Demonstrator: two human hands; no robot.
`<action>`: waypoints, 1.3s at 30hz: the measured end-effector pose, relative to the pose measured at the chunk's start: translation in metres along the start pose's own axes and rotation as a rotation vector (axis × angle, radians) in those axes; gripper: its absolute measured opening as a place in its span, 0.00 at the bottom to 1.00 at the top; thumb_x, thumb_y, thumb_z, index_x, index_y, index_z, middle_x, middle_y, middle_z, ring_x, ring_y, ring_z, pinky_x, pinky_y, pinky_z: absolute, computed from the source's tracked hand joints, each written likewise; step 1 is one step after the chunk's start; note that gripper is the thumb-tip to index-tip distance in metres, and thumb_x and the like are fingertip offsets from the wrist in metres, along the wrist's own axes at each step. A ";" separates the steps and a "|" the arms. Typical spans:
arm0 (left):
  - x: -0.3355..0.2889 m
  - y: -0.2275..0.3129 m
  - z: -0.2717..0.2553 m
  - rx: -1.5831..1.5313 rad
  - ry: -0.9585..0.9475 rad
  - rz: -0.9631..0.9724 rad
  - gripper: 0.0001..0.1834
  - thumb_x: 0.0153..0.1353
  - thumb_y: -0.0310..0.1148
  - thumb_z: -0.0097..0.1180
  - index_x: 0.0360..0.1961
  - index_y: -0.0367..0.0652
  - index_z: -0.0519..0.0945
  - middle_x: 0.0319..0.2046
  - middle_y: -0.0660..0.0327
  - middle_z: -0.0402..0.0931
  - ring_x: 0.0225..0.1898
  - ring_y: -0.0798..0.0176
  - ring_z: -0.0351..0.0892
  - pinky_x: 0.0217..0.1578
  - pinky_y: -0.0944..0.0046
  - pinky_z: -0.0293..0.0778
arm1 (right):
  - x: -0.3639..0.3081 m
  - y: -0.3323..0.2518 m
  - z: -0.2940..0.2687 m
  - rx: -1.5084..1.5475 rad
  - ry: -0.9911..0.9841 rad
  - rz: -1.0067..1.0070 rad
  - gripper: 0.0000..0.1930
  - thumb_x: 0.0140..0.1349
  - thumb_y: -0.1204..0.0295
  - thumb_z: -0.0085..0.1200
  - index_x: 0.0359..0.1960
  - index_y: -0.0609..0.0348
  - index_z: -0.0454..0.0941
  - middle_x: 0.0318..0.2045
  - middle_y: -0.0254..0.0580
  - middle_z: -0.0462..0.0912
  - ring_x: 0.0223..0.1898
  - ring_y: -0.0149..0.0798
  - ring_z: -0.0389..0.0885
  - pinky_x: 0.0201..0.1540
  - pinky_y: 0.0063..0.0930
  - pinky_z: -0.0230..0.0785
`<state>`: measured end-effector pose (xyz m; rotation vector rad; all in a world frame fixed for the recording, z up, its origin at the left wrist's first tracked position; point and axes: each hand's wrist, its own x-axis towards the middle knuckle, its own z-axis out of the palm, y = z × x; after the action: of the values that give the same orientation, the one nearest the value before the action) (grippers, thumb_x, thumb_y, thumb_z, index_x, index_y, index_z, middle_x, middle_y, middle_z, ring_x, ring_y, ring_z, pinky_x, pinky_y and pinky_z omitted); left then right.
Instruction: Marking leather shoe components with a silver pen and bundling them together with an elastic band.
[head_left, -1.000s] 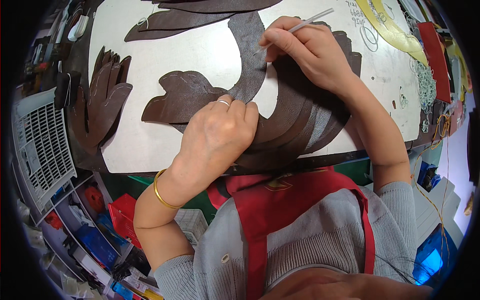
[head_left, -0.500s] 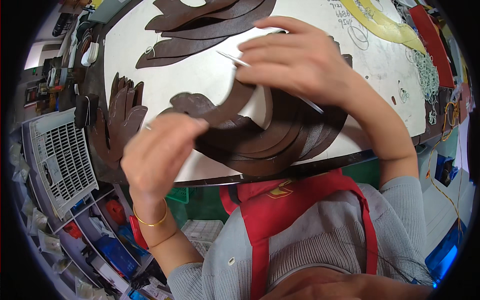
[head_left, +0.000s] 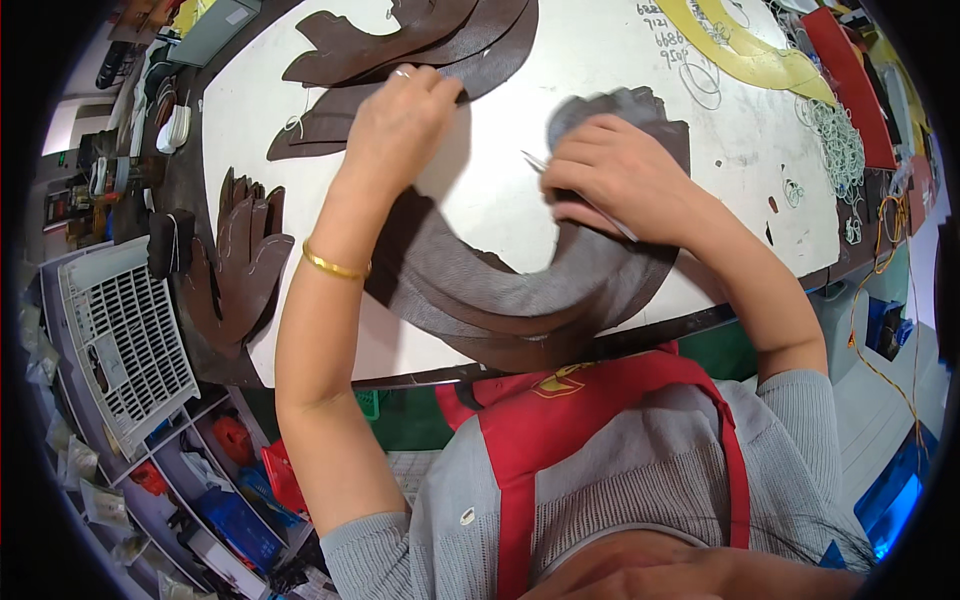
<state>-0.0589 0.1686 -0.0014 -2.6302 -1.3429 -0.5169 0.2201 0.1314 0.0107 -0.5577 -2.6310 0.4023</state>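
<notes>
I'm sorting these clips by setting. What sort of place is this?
Probably a leather or shoe-part workshop: curved brown cut pieces stacked on a white worktable, yellow cut shapes at its far edge, and the right hand holding a thin marking tool.

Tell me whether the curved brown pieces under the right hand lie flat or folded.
Flat: the curved brown pieces lie spread in a stack on the white table.

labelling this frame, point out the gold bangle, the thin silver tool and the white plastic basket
gold bangle [head_left: 335, 266]: head view, on the band at the left wrist
thin silver tool [head_left: 534, 161]: head view, on the tip beside the right hand's fingers
white plastic basket [head_left: 125, 340]: head view, on its gridded wall
</notes>
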 end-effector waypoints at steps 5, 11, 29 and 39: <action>-0.027 0.049 -0.028 -0.035 -0.150 0.142 0.11 0.51 0.23 0.58 0.38 0.41 0.81 0.31 0.59 0.76 0.33 0.56 0.79 0.35 0.59 0.78 | -0.024 -0.010 -0.025 0.227 0.135 0.314 0.10 0.62 0.67 0.63 0.43 0.57 0.82 0.32 0.41 0.85 0.37 0.45 0.84 0.46 0.34 0.74; -0.049 0.072 -0.047 -0.100 -0.242 0.164 0.13 0.47 0.24 0.59 0.37 0.38 0.83 0.33 0.59 0.77 0.33 0.58 0.78 0.35 0.60 0.78 | 0.015 0.007 -0.023 0.540 0.256 0.444 0.12 0.72 0.66 0.55 0.45 0.61 0.85 0.38 0.43 0.87 0.38 0.40 0.86 0.43 0.28 0.75; -0.048 0.078 -0.044 -0.209 -0.229 0.033 0.15 0.50 0.26 0.58 0.42 0.40 0.83 0.43 0.57 0.80 0.48 0.55 0.81 0.43 0.58 0.80 | 0.022 -0.009 0.020 0.234 0.109 0.495 0.11 0.69 0.66 0.58 0.37 0.63 0.83 0.29 0.43 0.84 0.30 0.43 0.84 0.35 0.29 0.75; -0.048 0.080 -0.041 -0.141 -0.243 0.069 0.15 0.49 0.23 0.61 0.41 0.35 0.83 0.41 0.55 0.82 0.47 0.55 0.83 0.43 0.60 0.81 | 0.020 -0.012 0.023 0.099 0.149 0.389 0.08 0.66 0.66 0.61 0.33 0.58 0.82 0.26 0.43 0.82 0.28 0.48 0.82 0.32 0.35 0.74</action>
<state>-0.0305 0.0737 0.0219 -2.9220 -1.3170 -0.3003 0.1890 0.1252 0.0019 -1.0277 -2.3419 0.5795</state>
